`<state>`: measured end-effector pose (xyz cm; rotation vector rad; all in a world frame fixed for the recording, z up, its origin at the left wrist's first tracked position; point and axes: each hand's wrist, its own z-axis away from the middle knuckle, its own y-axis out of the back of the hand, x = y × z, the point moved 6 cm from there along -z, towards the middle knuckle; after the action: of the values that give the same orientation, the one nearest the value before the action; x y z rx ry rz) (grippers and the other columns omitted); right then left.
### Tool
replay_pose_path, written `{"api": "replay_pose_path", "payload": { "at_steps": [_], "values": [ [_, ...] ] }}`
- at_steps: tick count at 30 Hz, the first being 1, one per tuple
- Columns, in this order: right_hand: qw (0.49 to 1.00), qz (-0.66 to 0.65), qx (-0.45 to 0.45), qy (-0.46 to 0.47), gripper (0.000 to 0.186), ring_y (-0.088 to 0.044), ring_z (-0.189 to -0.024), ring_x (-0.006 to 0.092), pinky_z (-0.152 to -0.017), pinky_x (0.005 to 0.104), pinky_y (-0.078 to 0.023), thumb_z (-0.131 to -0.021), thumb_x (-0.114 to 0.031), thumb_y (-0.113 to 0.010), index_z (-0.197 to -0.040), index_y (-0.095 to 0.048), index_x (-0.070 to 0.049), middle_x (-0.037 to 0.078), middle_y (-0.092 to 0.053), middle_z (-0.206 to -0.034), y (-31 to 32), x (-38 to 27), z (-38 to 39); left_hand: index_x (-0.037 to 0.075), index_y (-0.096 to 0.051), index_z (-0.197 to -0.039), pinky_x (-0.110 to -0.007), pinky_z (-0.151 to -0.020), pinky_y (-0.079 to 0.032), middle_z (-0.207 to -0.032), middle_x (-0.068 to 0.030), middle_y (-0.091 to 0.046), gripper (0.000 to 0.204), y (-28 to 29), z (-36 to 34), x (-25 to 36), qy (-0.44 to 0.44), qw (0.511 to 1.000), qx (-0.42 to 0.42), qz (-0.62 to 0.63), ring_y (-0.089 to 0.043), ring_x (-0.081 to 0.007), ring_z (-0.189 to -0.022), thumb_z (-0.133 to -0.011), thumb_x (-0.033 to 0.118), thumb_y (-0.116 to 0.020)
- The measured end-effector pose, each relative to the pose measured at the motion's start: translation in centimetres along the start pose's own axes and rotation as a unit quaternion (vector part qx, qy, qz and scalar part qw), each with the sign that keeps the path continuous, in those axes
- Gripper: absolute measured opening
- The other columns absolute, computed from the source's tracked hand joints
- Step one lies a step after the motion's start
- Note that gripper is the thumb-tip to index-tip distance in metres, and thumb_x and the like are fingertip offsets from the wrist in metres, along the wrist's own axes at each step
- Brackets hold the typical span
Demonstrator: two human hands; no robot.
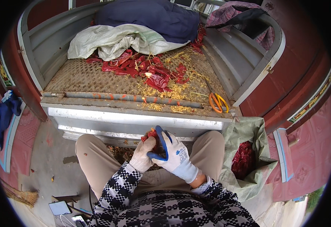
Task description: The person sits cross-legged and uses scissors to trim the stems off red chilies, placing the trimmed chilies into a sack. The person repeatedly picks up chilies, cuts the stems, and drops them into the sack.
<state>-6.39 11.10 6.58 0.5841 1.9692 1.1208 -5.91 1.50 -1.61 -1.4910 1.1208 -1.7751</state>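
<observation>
My left hand (142, 153) in a cream knit glove is closed on a dried red pepper (151, 134) between my knees. My right hand (171, 155), in a white glove with blue fingers, is against it, fingers curled around the pepper, which is partly hidden. Crumpled red peppers (127, 68) and scattered yellow seeds (169, 109) lie on the rusty cart bed (71, 75) in front of me. Scissors with orange and yellow handles (215, 103) rest at its front right edge. Pale and brown bits show below my hands.
A white woven sack (82, 45) and a dark blue cloth (146, 15) are heaped at the cart's back. An open green sack (249, 128) of red peppers stands at my right. A straw broom (21, 195) and a dark phone (58, 207) are at lower left.
</observation>
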Motion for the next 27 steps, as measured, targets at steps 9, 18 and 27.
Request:
{"api": "replay_pose_path", "payload": {
  "at_steps": [9, 18, 27],
  "values": [
    [0.997, 0.048, 0.048, 0.047, 0.075, -0.061, -0.092, 0.0410, -0.078, 0.0458, -0.051, -0.075, -0.029, -0.070, -0.138, -0.038, -0.003, 0.027, -0.051, -0.122, 0.0, 2.1, 1.7, 0.009, -0.035, -0.144, -0.043, -0.111, -0.038, -0.143, -0.0087, -0.045, 0.072, -3.6, 0.2, -1.9, 0.032, 0.995, -0.093, -0.035, -0.044, -0.0254, -0.133, -0.089, 0.042, -0.066],
    [0.950, 0.129, 0.219, -0.180, 0.058, -0.060, -0.095, 0.0386, -0.082, 0.0425, -0.049, -0.074, -0.018, -0.070, -0.127, -0.053, -0.002, 0.021, -0.061, -0.111, 17.0, 14.3, 9.7, 0.017, -0.031, -0.149, -0.043, -0.100, -0.046, -0.143, -0.0103, -0.045, 0.067, -5.6, 0.6, -5.6, 0.107, 0.977, -0.184, 0.020, -0.048, -0.0239, -0.129, -0.089, 0.013, -0.063],
    [0.946, 0.258, 0.177, -0.085, 0.051, -0.058, -0.103, 0.0328, -0.086, 0.0447, -0.047, -0.077, -0.036, -0.070, -0.120, -0.061, -0.011, 0.014, -0.061, -0.113, 17.0, 13.5, 0.5, 0.009, -0.035, -0.145, -0.041, -0.102, -0.045, -0.140, -0.0102, -0.050, 0.059, -2.5, 0.5, -5.0, 0.131, 0.984, -0.118, -0.005, -0.049, -0.0233, -0.128, -0.092, 0.010, -0.061]
  ]
}}
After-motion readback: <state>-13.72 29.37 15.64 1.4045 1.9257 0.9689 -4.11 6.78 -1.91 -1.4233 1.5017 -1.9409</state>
